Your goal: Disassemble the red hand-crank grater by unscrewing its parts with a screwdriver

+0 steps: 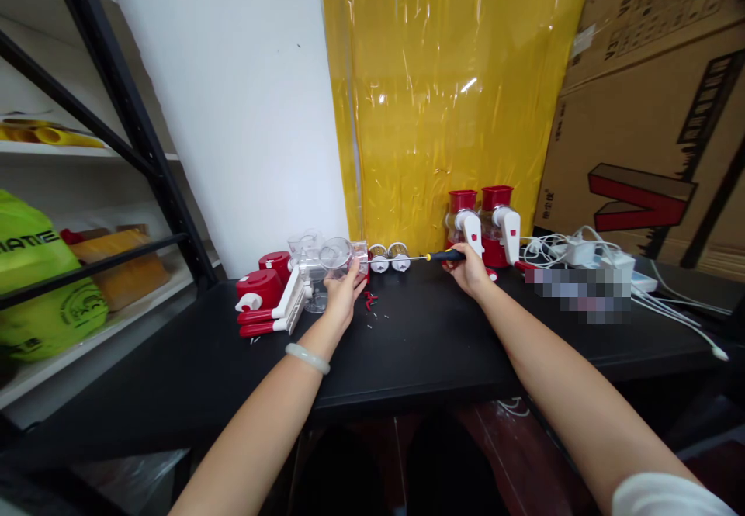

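Note:
My left hand (343, 292) is closed on a clear plastic grinder housing (336, 254), held just above the black table. My right hand (469, 269) grips a screwdriver (445, 255) by its black and yellow handle. The shaft points left, level, and its tip reaches the right end of the housing; whether it sits in a screw I cannot tell. Small red parts (371, 299) and several tiny screws (375, 316) lie on the table right of my left hand. Behind the shaft stand two metal grater drums (389, 258).
Red grinder parts (260, 289) and white cranks with red handles (285, 310) lie at the left. Two assembled red and white grinders (492, 225) stand at the back right. White cables and adapters (594, 256) cover the table's right end, before a large cardboard box (640, 128).

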Demonstrator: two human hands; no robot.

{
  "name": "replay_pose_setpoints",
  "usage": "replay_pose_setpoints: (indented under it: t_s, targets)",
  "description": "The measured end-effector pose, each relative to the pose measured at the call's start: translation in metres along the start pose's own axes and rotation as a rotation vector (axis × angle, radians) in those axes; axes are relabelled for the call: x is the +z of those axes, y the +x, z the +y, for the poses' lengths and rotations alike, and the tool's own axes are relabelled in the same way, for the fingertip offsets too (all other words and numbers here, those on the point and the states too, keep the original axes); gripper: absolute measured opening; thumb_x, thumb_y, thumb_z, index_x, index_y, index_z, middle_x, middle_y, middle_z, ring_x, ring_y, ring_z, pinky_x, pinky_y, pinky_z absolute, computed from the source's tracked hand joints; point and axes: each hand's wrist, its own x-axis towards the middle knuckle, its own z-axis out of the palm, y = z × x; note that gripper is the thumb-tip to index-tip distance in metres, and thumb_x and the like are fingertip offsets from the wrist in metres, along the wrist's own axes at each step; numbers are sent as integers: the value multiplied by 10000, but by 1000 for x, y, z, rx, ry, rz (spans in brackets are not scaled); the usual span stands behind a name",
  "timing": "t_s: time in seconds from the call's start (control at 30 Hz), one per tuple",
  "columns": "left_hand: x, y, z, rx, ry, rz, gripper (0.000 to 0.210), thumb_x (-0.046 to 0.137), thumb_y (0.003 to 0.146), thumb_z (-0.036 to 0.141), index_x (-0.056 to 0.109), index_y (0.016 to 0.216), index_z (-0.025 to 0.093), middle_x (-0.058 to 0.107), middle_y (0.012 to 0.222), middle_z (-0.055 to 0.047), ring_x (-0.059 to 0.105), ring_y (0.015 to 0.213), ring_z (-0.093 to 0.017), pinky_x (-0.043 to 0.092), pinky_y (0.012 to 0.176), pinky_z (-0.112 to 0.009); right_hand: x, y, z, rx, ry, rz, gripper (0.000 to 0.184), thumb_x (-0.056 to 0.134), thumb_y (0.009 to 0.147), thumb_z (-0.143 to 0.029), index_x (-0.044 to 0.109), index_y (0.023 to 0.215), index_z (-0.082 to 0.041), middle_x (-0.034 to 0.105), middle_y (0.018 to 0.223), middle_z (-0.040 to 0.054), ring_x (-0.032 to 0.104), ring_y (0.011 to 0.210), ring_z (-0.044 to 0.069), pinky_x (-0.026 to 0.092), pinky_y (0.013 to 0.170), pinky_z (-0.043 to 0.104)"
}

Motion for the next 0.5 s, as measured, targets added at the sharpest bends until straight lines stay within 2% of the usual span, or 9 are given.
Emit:
replay_pose_setpoints:
  t_s: [0.1, 0.17, 0.23, 0.3, 0.4, 0.5]
  targets:
    - [1, 0, 0, 0, 13, 7, 516, 807, 782, 250, 444, 1149, 240, 693, 1037, -56, 720, 843, -152, 538, 971, -425, -1, 1, -1, 7, 13, -1, 197, 629, 723, -374, 490, 719, -235, 537, 573, -44, 466, 482, 111, 471, 534, 275]
    - [2, -1, 0, 3, 10, 15, 522, 802, 787, 251, 430, 1152, 239, 688, 1029, -54, 720, 837, -154, 539, 971, -429, -1, 2, 0, 21, -28, 22, 288, 598, 783, -493, 483, 716, -237, 533, 538, -35, 477, 458, 123, 462, 494, 274]
    - [2, -1, 1, 2, -2, 30, 547, 802, 789, 252, 402, 1163, 242, 685, 1019, -49, 721, 839, -157, 541, 967, -432, -1, 3, 2, 16, -124, 65, 424, 538, 820, -644, 469, 708, -241, 491, 470, -36, 455, 409, 129, 450, 449, 276]
    - [2, -2, 2, 0, -5, 30, 548, 793, 800, 251, 385, 1166, 241, 686, 1008, -46, 721, 843, -157, 545, 961, -425, -2, 3, 4, -17, -245, 98, 495, 546, 802, -722, 455, 702, -245, 415, 400, -59, 403, 358, 119, 449, 428, 274]
    - [2, -3, 2, 4, 11, 7, 495, 771, 823, 254, 402, 1153, 231, 689, 999, -46, 719, 845, -154, 551, 953, -413, -1, 2, 5, -42, -315, 81, 459, 662, 770, -649, 451, 706, -247, 344, 373, -94, 355, 345, 94, 467, 448, 255]
    - [1, -3, 2, 7, 10, 3, 473, 765, 830, 257, 415, 1148, 229, 693, 995, -46, 719, 849, -154, 555, 949, -409, 2, -1, 4, -14, -212, 52, 345, 709, 762, -493, 470, 740, -245, 404, 444, -94, 380, 389, 82, 468, 473, 236]
